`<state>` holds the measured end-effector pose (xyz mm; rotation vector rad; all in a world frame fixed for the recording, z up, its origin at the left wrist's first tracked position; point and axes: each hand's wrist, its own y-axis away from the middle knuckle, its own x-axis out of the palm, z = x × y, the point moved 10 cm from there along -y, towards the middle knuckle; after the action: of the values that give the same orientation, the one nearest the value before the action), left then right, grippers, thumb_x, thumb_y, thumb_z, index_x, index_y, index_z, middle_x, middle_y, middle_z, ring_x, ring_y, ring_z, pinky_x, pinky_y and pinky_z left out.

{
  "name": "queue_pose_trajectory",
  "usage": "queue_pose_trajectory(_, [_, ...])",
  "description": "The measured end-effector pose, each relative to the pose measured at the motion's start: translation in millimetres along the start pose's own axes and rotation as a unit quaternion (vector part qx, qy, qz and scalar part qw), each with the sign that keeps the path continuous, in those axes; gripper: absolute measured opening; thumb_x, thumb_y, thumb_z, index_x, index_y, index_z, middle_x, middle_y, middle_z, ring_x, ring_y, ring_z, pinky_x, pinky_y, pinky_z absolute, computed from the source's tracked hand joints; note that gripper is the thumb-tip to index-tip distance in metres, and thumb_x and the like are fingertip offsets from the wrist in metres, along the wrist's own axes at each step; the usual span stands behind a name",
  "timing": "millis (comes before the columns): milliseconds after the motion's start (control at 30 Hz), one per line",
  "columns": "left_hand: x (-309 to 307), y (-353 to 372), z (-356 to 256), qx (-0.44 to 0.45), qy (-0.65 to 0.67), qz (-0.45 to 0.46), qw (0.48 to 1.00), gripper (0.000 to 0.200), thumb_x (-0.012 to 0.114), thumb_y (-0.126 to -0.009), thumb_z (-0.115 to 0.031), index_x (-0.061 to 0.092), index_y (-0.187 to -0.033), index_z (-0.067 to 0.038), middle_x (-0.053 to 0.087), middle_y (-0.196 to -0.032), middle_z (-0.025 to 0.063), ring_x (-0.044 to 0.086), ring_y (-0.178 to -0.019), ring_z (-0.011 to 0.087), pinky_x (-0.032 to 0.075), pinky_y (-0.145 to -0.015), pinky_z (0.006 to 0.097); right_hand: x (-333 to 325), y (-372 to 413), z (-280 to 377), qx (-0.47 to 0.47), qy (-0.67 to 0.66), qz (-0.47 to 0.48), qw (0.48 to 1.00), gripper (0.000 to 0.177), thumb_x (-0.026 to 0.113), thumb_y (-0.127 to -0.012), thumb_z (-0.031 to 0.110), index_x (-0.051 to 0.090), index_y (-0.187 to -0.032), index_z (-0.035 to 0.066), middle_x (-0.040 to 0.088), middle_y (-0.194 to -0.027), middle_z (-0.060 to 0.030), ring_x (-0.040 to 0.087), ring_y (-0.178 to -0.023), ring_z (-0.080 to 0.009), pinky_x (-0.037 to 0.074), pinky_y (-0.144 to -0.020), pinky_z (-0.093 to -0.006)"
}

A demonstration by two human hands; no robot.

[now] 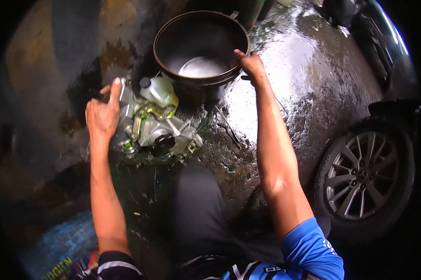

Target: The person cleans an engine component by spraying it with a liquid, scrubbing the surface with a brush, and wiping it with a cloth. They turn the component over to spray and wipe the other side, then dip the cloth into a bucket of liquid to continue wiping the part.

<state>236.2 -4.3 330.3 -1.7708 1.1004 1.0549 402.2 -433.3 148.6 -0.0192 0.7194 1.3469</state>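
Note:
My right hand (253,69) is closed on the right side of a large round metal drum (166,65), thumb at the rim and the other fingers partly hidden. Pale liquid or a light reflection shows at the drum's bottom. On the left, my left hand (102,114) is closed at the upper left edge of a silvery metal engine casing (156,133), thumb pointing away from me. Its fingertips are partly hidden. Yellow-green fluid wets the casing. A translucent plastic bottle (160,93) with a black cap leans between the casing and the drum.
A car wheel (359,175) stands at the right under dark bodywork (392,70). The wet, dirty floor (308,88) shines with glare. A thin dark tool (229,133) lies right of the casing. A blue item (61,242) is at lower left.

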Motion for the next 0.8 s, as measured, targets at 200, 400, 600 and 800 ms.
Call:
queue_pose_trajectory(200, [3.6,0.8,6.7,-0.045,0.066,0.014,0.997,0.079,0.053,-0.080,-0.074,0.071,-0.083,0.002,0.067,-0.070,0.0209,0.067,-0.072,0.0361,0.051,-0.074,0.0423,-6.1,-16.2,-14.2,-0.049,-0.177,0.135,0.974,0.051,0.051,-0.094,0.049,0.056,-0.133,0.016,0.063,-0.119,-0.0099,0.065,-0.096,-0.0250,0.055,-0.082,-0.0392])
queue_pose_trajectory(400, [1.2,1.2,3.2,-0.048,0.051,-0.024,0.997,0.070,0.051,-0.081,-0.069,0.074,-0.087,-0.003,0.072,-0.089,0.0195,0.068,-0.094,0.0364,0.052,-0.088,0.0456,-92.8,-43.1,-36.7,-0.167,-0.112,0.093,0.975,0.050,0.054,-0.095,0.033,0.050,-0.140,0.010,0.051,-0.140,-0.0123,0.054,-0.121,-0.0278,0.050,-0.094,-0.0383])
queue_pose_trajectory(600, [-8.8,14.9,9.0,-0.057,0.062,-0.049,0.995,0.064,0.051,-0.083,-0.064,0.074,-0.099,-0.006,0.070,-0.101,0.0209,0.065,-0.103,0.0379,0.049,-0.094,0.0478,-110.7,-67.8,-65.5,-0.145,-0.086,0.196,0.966,0.053,0.050,-0.094,0.039,0.054,-0.135,0.005,0.057,-0.133,-0.0152,0.058,-0.118,-0.0284,0.050,-0.095,-0.0419])
queue_pose_trajectory(800, [-14.6,35.8,-22.2,-0.037,0.059,-0.024,0.997,0.057,0.053,-0.083,-0.057,0.074,-0.089,-0.004,0.071,-0.092,0.0225,0.068,-0.093,0.0377,0.053,-0.086,0.0472,-179.2,-60.1,-136.7,-0.051,-0.217,0.061,0.973,0.056,0.050,-0.095,0.045,0.053,-0.138,0.008,0.057,-0.134,-0.0101,0.059,-0.113,-0.0243,0.051,-0.091,-0.0388])
